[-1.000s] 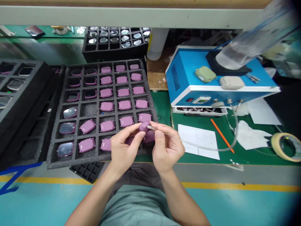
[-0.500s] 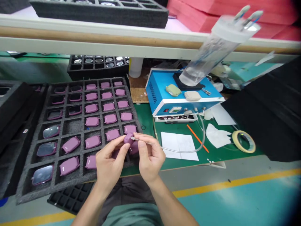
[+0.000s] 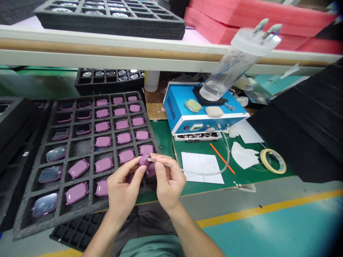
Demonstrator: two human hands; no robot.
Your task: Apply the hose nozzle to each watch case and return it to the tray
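My left hand pinches a purple watch case between thumb and fingers, its side turned toward the right. In my right hand is the metal end of a clear thin tube, its tip against the side of the case. Whether the tip enters the case is too small to tell. The tube curves back to the front of a blue box-shaped machine. Below and left of both hands lies a grey foam tray with purple watch cases in its compartments, some showing dark screens.
A clear cylinder holding liquid stands on the machine. Right of my hands lie white paper, an orange stick, a crumpled white cloth and a tape roll. A shelf edge crosses above the bench.
The view has shifted slightly, so the bench and shelf sit a little lower and further left. Both hands keep the same hold on the watch case and the tube.
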